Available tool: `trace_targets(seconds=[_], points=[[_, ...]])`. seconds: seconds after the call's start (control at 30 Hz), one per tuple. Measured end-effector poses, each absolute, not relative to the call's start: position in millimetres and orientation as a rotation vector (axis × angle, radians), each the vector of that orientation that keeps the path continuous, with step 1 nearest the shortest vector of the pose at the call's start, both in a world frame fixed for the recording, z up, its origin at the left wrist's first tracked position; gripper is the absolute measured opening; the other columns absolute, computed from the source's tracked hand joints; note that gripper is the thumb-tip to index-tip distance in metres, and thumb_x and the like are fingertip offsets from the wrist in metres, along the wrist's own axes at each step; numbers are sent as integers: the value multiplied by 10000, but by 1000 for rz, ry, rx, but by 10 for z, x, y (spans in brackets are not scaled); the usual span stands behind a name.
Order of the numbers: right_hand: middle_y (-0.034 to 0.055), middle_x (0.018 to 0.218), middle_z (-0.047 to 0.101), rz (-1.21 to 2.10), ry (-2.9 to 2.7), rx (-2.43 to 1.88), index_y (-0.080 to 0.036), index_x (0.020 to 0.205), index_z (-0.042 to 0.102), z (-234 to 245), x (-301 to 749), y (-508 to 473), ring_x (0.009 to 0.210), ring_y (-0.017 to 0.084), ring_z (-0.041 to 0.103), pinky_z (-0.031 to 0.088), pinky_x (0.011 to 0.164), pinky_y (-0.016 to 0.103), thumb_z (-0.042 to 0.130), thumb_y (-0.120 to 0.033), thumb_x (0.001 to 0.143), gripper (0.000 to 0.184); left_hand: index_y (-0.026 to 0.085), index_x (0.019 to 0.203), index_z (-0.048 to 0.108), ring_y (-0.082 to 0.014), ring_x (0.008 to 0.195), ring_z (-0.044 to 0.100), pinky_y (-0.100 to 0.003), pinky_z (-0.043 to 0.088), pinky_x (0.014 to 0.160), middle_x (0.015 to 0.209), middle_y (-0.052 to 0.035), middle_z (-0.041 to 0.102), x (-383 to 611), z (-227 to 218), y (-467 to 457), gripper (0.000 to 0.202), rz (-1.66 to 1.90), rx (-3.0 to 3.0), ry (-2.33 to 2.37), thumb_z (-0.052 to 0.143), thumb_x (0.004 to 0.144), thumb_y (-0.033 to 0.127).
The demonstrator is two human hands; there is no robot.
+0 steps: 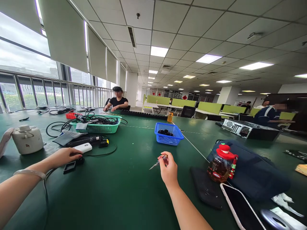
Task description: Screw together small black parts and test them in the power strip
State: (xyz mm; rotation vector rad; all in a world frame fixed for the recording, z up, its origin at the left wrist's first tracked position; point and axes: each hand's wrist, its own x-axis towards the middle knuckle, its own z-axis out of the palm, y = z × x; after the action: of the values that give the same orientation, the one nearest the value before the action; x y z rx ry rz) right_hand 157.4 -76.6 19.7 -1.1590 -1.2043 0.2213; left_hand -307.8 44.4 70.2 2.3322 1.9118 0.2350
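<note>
A red-lidded jar point(220, 164) stands beside a dark bag point(256, 172).

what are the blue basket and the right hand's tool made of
Blue basket: probably moulded plastic, glossy, given its even colour and latticed walls. Tool in the right hand: shaft likely metal, greyish and slender; handle partly covered, unclear.

Dark green tabletop point(124, 204). On it, left: white jug point(27, 142), green plastic basket point(100, 128), small black tray point(69, 167). Centre: blue plastic basket point(168, 140). Right: navy bag point(254, 169), smartphone point(243, 209), computer case point(261, 132).
</note>
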Motion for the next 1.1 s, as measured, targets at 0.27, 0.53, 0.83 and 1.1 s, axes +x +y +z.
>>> trace_targets(seconds=[0.27, 0.53, 0.83, 1.1], points=[[49, 760, 700, 231, -1207, -1162, -204, 926, 587, 202, 1567, -773, 667, 196, 685, 552, 649, 306, 543, -360, 831, 187, 199, 1056, 728, -295, 1039, 623, -345, 445, 935, 1151, -94, 695, -2998, 700, 441, 523, 132, 2419, 1913, 489, 757, 556], [43, 748, 700, 207, -1211, -1142, -209, 922, 591, 207, 1565, -778, 656, 194, 684, 553, 625, 297, 548, -341, 830, 167, 182, 1044, 724, -299, 1013, 624, -362, 444, 926, 1106, -127, 688, -2961, 650, 475, 517, 83, 2507, 1913, 485, 770, 550], [50, 758, 701, 230, -1216, -1161, -204, 926, 582, 213, 1564, -780, 665, 196, 686, 553, 638, 300, 538, -351, 827, 183, 190, 1035, 725, -302, 1090, 593, -375, 423, 965, 1151, -114, 688, -2901, 614, 374, 496, 152, 2429, 1935, 531, 721, 522], [46, 745, 701, 213, -1209, -1142, -206, 922, 588, 203, 1569, -778, 644, 197, 683, 548, 611, 296, 552, -342, 828, 170, 168, 1191, 630, -300, 1022, 627, -374, 466, 896, 1134, -126, 683, -2828, 703, 248, 690, 170, 2351, 1966, 497, 680, 612]])
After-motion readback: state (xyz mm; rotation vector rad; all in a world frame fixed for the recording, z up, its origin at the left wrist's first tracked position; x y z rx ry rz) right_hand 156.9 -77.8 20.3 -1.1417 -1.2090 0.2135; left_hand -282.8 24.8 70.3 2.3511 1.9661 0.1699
